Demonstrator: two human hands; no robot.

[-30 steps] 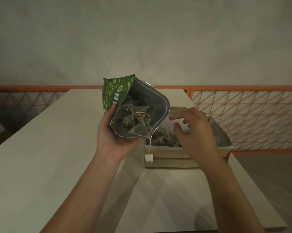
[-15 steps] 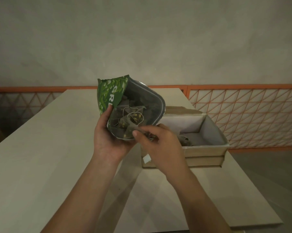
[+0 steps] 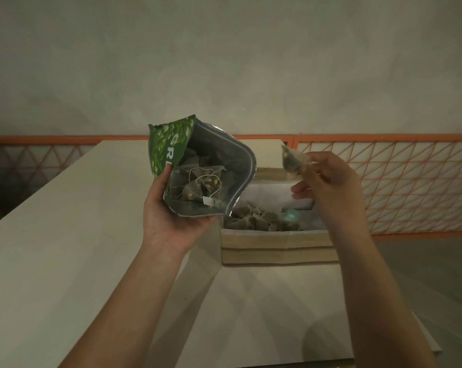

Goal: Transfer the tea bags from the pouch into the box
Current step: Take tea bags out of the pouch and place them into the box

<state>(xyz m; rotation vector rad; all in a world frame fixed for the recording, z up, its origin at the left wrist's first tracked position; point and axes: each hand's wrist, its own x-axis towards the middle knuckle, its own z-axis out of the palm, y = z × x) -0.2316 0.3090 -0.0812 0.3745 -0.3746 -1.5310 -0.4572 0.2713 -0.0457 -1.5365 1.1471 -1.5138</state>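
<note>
left hand (image 3: 171,221): grip clamped on open green foil pouch (image 3: 198,171), frame centre | right hand (image 3: 328,179): has left the pouch, grip pinching pyramid mesh tea bag (image 3: 291,162) above beige cardboard box (image 3: 277,245) on pale tabletop (image 3: 65,235) | next: release into box; many bags remain

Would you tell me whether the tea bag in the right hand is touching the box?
Apart. In the head view the tea bag, pinched by the right hand, hangs clear above the box.

Dim rm: grey wall (image 3: 224,62), orange lattice railing (image 3: 397,181), pale table (image 3: 51,248).
</note>
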